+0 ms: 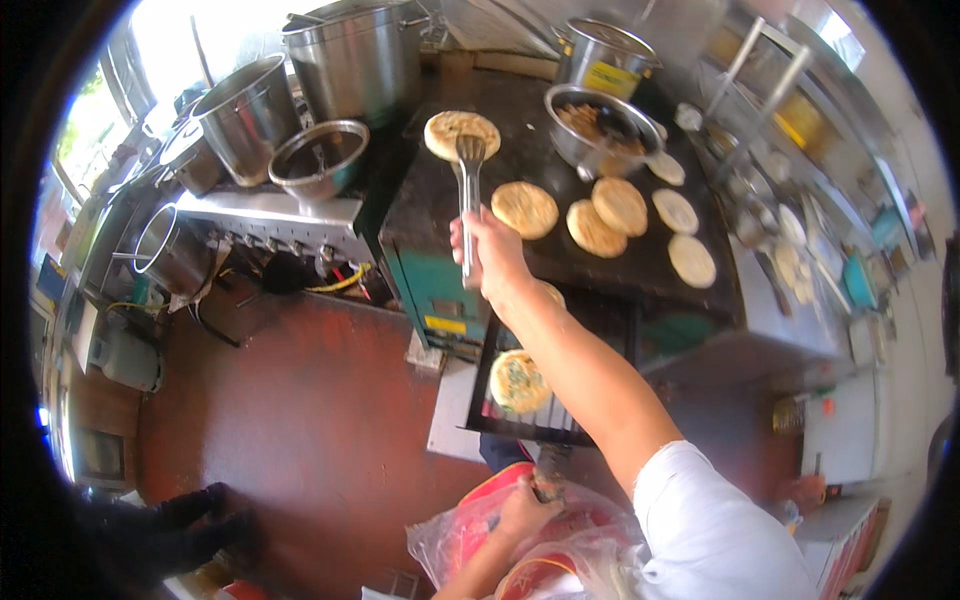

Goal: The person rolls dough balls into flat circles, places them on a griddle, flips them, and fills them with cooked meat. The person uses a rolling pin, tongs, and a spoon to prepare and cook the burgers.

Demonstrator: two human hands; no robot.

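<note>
My right hand (pixel 495 251) holds a pair of metal tongs (pixel 469 187) pointing away from me. Their tip lies over a browned round flatbread (pixel 457 124) at the far left of the dark griddle (pixel 525 157); whether they pinch it, I cannot tell. Nearer on the griddle are another browned flatbread (pixel 524 210), two overlapping ones (pixel 621 206), and several paler rounds (pixel 691 260) along the right side. Low in front of me, my left hand (pixel 529 506) is closed around the wrapped handle (pixel 551 476) of a pulled-out rack drawer (pixel 487 409). A flatbread with green flecks (pixel 519 381) rests in it; my right arm partly covers the drawer.
A steel bowl of food (pixel 570 146) and a lidded pot (pixel 611 56) stand at the griddle's back right. Tall stockpots (pixel 352 67) and a bowl (pixel 319 161) are on the left stove. A person's dark-clothed legs (pixel 187 525) show lower left on the red floor (pixel 300 397).
</note>
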